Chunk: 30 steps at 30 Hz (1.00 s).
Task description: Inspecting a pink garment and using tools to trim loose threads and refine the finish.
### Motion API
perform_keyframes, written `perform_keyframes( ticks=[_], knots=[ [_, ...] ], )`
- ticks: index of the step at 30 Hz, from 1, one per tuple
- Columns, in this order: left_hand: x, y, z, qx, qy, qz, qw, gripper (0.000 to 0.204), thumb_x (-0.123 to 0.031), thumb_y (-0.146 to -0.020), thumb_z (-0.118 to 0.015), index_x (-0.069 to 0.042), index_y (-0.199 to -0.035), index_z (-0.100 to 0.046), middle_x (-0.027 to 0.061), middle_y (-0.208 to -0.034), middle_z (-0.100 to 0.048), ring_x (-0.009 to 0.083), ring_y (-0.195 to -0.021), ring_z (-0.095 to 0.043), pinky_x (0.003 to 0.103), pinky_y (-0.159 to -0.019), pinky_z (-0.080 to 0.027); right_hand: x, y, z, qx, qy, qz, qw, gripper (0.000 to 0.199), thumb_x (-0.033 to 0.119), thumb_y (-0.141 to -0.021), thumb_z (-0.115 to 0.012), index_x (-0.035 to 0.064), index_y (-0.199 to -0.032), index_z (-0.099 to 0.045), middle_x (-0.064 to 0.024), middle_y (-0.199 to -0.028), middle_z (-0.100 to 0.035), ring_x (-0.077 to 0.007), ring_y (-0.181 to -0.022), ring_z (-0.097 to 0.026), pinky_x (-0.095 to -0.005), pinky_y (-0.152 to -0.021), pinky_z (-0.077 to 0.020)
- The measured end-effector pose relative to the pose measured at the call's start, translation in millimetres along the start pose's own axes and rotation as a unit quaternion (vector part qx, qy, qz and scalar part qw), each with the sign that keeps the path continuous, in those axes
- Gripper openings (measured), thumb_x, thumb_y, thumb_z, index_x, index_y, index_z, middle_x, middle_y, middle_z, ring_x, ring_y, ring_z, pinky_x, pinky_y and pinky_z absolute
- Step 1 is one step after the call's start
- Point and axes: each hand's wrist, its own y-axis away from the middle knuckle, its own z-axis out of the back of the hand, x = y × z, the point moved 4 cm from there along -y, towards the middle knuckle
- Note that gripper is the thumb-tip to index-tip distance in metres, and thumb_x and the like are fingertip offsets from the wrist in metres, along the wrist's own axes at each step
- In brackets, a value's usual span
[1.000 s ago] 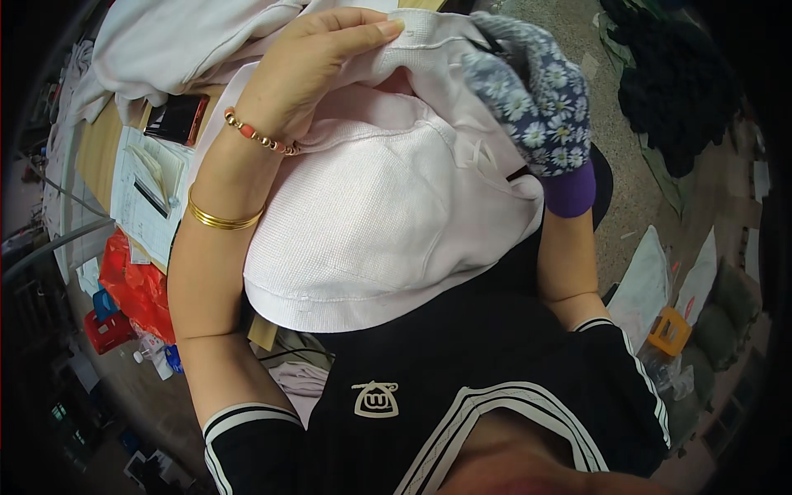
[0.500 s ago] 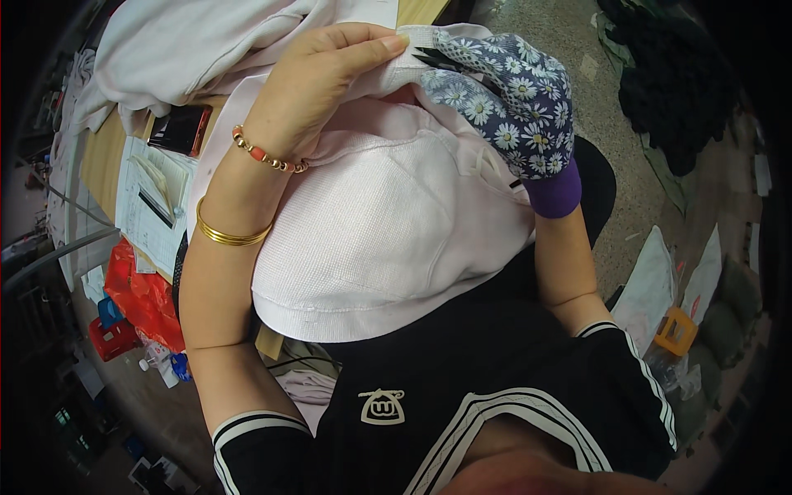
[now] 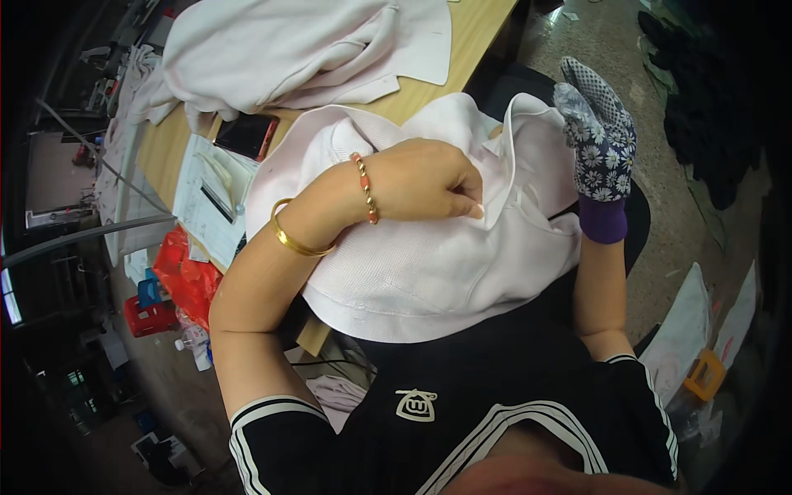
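A pale pink knitted garment (image 3: 412, 280) lies bunched across my lap. My left hand (image 3: 429, 181) is bare and closed over it, thumb and fingers pinching the fabric near a raised, folded edge. To the right, my right hand (image 3: 601, 144) wears a dark glove with white daisies and a purple cuff. It is lifted beside the garment, fingers pointing up and thumb apart, with the dotted palm side partly showing. I see nothing in its grip, though the inside of the palm is partly hidden.
Another pale pink garment (image 3: 280, 49) lies on the wooden table (image 3: 470, 49) ahead. A phone (image 3: 246, 134) and papers (image 3: 202, 186) sit at the left, above a red plastic bag (image 3: 186, 272). Dark cloth (image 3: 701, 115) is heaped on the floor to the right.
My left hand moved down and right from the garment's far edge. My gloved hand moved right, off the fabric, and its fingers straightened; the dark pointed tool in it no longer shows.
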Motion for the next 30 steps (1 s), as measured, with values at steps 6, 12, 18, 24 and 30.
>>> perform_keyframes(
  ticks=[6, 12, 18, 24, 30],
  knots=[
    [31, -26, 56, -0.132, 0.002, 0.072, 0.989, 0.029, -0.027, -0.089, -0.064, 0.000, -0.097, -0.069, 0.0051, -0.084, -0.068, 0.0122, -0.079, -0.061, 0.027, -0.074, -0.048, -34, 10, 6, -0.020, -0.089, -0.044, 0.995, 0.035, 0.009, -0.088, -0.063, -0.0021, -0.121, -0.061, -0.0095, -0.117, -0.065, -0.0122, -0.102, -0.060, -0.0237, -0.088, -0.0476],
    [78, -9, 123, -0.308, -0.079, 0.178, 0.931, 0.029, -0.024, -0.084, -0.066, -0.002, -0.102, -0.070, 0.0091, -0.091, -0.069, 0.0156, -0.085, -0.063, 0.028, -0.079, -0.049, -45, 9, 18, -0.006, -0.048, -0.066, 0.997, 0.035, 0.014, -0.087, -0.066, -0.0008, -0.119, -0.063, -0.0092, -0.116, -0.066, -0.0114, -0.101, -0.060, -0.0238, -0.087, -0.0473],
    [80, 54, 115, -0.375, -0.023, 0.165, 0.912, 0.028, -0.025, -0.090, -0.064, -0.001, -0.104, -0.069, 0.0036, -0.094, -0.068, 0.0105, -0.088, -0.061, 0.024, -0.078, -0.048, -35, 11, 13, -0.066, -0.022, -0.093, 0.993, 0.036, 0.016, -0.089, -0.065, -0.0017, -0.120, -0.061, -0.0123, -0.117, -0.065, -0.0171, -0.105, -0.060, -0.0293, -0.094, -0.0450],
    [127, 184, 100, -0.483, -0.042, 0.181, 0.856, 0.027, -0.022, -0.092, -0.061, -0.001, -0.108, -0.067, 0.0013, -0.094, -0.067, 0.0067, -0.083, -0.058, 0.021, -0.074, -0.045, -33, 13, 5, -0.047, 0.078, -0.036, 0.995, 0.037, 0.017, -0.090, -0.063, -0.0016, -0.122, -0.059, -0.0126, -0.120, -0.064, -0.0175, -0.108, -0.060, -0.0300, -0.095, -0.0444],
    [164, 228, 58, -0.473, -0.115, 0.304, 0.819, 0.024, -0.020, -0.087, -0.060, -0.005, -0.102, -0.070, 0.0096, -0.097, -0.070, 0.0200, -0.089, -0.065, 0.031, -0.079, -0.050, 0, -7, -7, 0.000, 0.119, -0.027, 0.993, 0.040, 0.013, -0.091, -0.059, -0.0023, -0.128, -0.055, -0.0120, -0.124, -0.061, -0.0174, -0.112, -0.057, -0.0299, -0.096, -0.0445]
  ],
)
